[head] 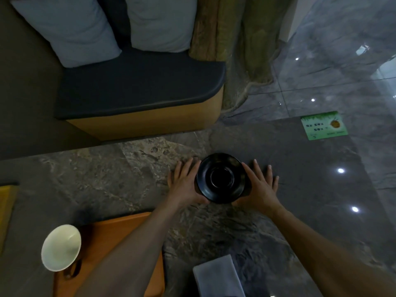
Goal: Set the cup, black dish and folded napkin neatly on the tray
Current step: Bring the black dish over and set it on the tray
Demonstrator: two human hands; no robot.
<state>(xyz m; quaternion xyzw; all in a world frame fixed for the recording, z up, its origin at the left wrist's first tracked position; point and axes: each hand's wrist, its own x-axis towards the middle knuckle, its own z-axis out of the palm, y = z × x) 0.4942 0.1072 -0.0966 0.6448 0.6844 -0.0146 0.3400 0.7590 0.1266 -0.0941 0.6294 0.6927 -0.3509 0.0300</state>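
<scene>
Napkin (216, 277) lies nearest; left hand (184, 186) and right hand (261, 187), fingers (186, 167) straight, flank black dish (220, 179) beyond tray (120, 232).

Head view: aimed forward and down.
Nearness: desk (300, 168) seen from close above.
Beyond: seat (137, 91) taken in.

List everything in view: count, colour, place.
black dish: 1, black, on table between the hands
cup: 1, white, on tray's left edge
tray: 1, orange, table's near left
folded napkin: 1, grey, table's near edge, off tray
table: 1, grey stone
card: 1, green, table's far right
pillows: 2, pale grey, on bench
bench: 1, dark seat, behind table
left hand: 1, fingers straight, at dish's left
right hand: 1, fingers straight, at dish's right
</scene>
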